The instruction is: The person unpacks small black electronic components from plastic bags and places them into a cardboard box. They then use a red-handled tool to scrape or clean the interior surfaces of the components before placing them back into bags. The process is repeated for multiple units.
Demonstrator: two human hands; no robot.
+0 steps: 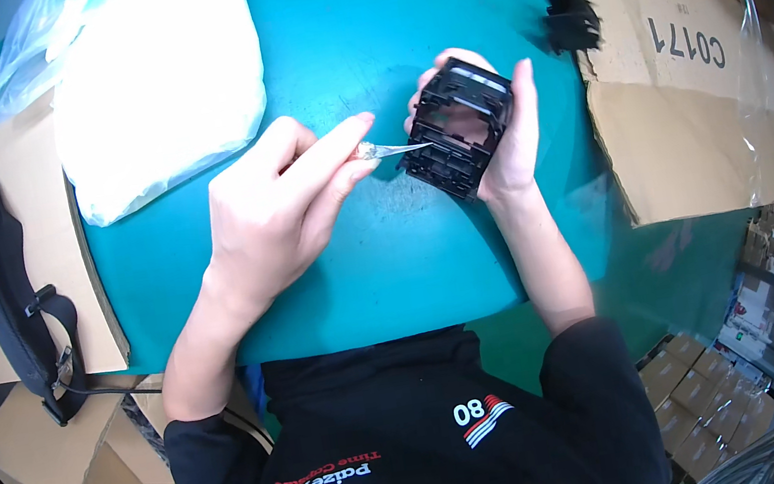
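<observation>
My left hand (265, 206) is closed around a slim pointed tool (383, 150) with a shiny pale tip; its exact kind I cannot make out. The tool's tip reaches the middle of a black plastic frame (451, 166), which has a rectangular opening and several slots and ribs. My right hand (514, 136) grips the frame from behind and along its right side, holding it tilted above the green table. Part of the right fingers lies hidden behind the frame.
The green tabletop (382, 273) spreads beneath my hands. A white plastic bag (161, 95) lies at the left, near a black strap pouch (10, 292) on cardboard. At the right stands a cardboard box (692, 123), with a blurred black plastic part (572, 18) against its edge.
</observation>
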